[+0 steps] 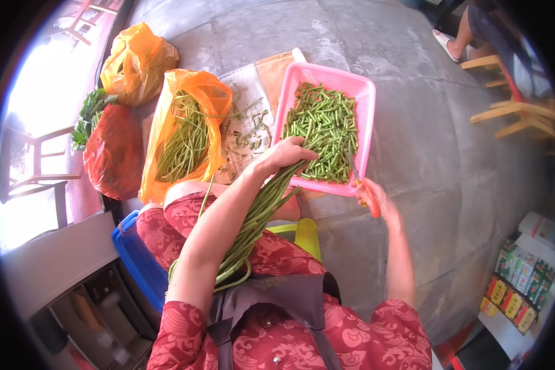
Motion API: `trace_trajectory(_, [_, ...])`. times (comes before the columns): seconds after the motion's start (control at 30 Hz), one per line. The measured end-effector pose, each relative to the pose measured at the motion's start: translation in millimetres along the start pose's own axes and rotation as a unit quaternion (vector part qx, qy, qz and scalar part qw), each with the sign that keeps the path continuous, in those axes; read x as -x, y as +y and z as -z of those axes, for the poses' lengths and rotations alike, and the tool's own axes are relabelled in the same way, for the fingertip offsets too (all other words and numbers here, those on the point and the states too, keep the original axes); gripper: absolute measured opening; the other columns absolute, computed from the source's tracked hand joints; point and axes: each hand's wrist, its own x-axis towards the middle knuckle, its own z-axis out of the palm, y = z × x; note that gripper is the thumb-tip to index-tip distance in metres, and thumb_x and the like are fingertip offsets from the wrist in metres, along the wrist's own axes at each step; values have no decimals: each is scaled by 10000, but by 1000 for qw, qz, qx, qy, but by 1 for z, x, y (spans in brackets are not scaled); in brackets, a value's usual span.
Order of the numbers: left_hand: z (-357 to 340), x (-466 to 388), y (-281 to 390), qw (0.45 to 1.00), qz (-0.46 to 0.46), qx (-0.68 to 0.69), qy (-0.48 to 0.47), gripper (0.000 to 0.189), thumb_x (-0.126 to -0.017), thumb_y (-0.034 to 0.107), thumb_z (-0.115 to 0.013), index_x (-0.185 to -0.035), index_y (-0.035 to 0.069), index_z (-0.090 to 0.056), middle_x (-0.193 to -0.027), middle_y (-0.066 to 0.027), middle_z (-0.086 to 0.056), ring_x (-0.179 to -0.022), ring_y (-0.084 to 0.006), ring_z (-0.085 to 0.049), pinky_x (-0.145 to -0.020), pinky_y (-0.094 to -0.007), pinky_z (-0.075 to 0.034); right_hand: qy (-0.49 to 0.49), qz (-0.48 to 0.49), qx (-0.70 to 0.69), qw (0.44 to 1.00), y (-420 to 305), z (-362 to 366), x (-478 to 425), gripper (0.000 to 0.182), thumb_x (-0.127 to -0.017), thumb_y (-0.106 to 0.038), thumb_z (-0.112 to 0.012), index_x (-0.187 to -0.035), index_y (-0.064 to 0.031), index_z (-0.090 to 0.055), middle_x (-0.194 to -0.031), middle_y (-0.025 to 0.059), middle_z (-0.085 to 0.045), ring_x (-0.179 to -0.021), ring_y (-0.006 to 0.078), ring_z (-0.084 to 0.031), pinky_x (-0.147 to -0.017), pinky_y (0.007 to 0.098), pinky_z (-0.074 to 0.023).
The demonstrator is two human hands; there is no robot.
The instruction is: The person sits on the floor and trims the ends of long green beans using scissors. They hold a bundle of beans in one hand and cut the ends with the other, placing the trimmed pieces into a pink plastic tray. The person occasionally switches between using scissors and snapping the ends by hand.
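Observation:
My left hand (pixel 290 152) grips a bundle of long green beans (pixel 254 222) near its front end, above the near left rim of a pink plastic basket (pixel 371 115). The bundle runs back under my forearm and over my lap. Short cut bean pieces (pixel 323 125) cover much of the basket's bottom. At the basket's near right corner, my right hand (pixel 374 196) holds scissors (pixel 357 173) with orange-red handles, their blades pointing into the basket. Left of the basket, more long beans (pixel 185 143) lie in an open orange plastic bag (pixel 155 162).
Trimmings lie on flattened cardboard (pixel 245 92). A tied orange bag (pixel 136 64), a red bag (pixel 113 152) and leafy greens (pixel 90 115) stand left. A blue basket (pixel 141 263) is beside my legs. A person's foot (pixel 451 46) and wooden chair legs (pixel 518 108) are upper right; boxes (pixel 518 286) lower right.

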Motion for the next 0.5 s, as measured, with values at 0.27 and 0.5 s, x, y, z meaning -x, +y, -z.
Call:
trace_trajectory(0.27, [-12,-3,8,997,-33,-48,-52,388,-856,252,-671,-1189,53,-644,-900,-22,-636,-806,-124,-578,-707,-303,-471,-72,40,49,995,-2,-18,-33,321,-1021,-229,-551,-1269,-26,-575,-903,29,-585,-868,124,-586,-749,297,-499])
trace_trajectory(0.5, [-18,-1,14,974,-29,-225,-21,497,-905,467,-584,-1242,106,-636,-1062,-117,-692,-954,-237,-649,-838,-385,-489,-109,68,149,980,-42,-5,-38,338,-982,-275,-628,-1194,-13,-604,-872,33,-635,-838,126,-603,-768,309,-511])
